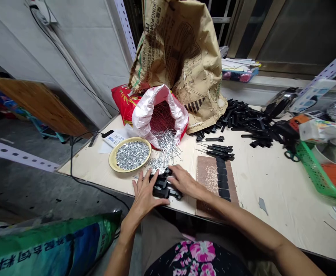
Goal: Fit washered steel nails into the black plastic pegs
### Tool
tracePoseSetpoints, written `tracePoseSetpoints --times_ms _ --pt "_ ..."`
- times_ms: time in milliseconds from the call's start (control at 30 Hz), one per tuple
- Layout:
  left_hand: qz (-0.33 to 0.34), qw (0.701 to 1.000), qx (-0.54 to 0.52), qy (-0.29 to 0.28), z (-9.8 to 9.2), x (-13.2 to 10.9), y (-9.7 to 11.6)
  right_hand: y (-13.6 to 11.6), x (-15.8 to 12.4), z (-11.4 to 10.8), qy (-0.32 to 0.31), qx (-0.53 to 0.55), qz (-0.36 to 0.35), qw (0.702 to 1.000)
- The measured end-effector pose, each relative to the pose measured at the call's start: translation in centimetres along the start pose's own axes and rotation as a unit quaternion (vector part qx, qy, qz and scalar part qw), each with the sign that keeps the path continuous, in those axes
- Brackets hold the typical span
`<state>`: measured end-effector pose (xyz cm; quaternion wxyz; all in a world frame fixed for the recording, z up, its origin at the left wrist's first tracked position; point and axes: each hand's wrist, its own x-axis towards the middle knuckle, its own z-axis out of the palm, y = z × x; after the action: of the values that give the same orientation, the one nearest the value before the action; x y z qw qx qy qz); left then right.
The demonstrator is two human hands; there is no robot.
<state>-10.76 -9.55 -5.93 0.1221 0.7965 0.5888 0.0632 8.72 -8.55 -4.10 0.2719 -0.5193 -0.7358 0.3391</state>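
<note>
Small black plastic pieces (161, 188) lie in a cluster at the table's front edge. My left hand (143, 193) rests over the left side of this cluster, its fingers spread and its thumb along the near edge. From the right, my right hand (183, 181) reaches in with bent fingers and thumb closed at a black piece on the far side. Just beyond my fingers is a small heap of shiny metal bits (155, 164). Long metal pins (169, 145) spill toward it from a white-lined red bag (140, 111). A yellow bowl (113, 163) holds many small metal pieces.
Right of my hands lies a brown board (206, 180) with a row of black pieces. Black pieces with pins (218, 149) lie behind it. Further back stand a paper sack (205, 76) and a black parts pile (242, 119). A green basket (312, 176) sits far right.
</note>
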Motion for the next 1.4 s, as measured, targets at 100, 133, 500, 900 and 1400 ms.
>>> tracePoseSetpoints --times_ms 100,133,500,900,1400 --pt "0.007 0.999 0.003 0.051 0.6 -0.2 -0.1 -0.4 0.5 2.0 0.008 0.008 0.006 1.000" --pt "0.016 0.997 0.008 0.070 0.8 -0.2 -0.2 -0.6 0.4 2.5 0.011 0.008 0.004 1.000" --pt "0.093 0.989 0.018 0.114 1.0 -0.6 0.0 5.5 0.9 -10.6 0.132 -0.254 0.086 0.954" --pt "0.026 0.968 -0.078 0.237 -1.5 0.0 4.1 12.6 2.7 -11.6 0.058 -0.417 0.043 0.906" --pt "-0.004 0.989 0.088 0.120 -1.0 6.8 9.2 9.0 -0.9 -13.1 0.186 -0.311 -0.019 0.932"
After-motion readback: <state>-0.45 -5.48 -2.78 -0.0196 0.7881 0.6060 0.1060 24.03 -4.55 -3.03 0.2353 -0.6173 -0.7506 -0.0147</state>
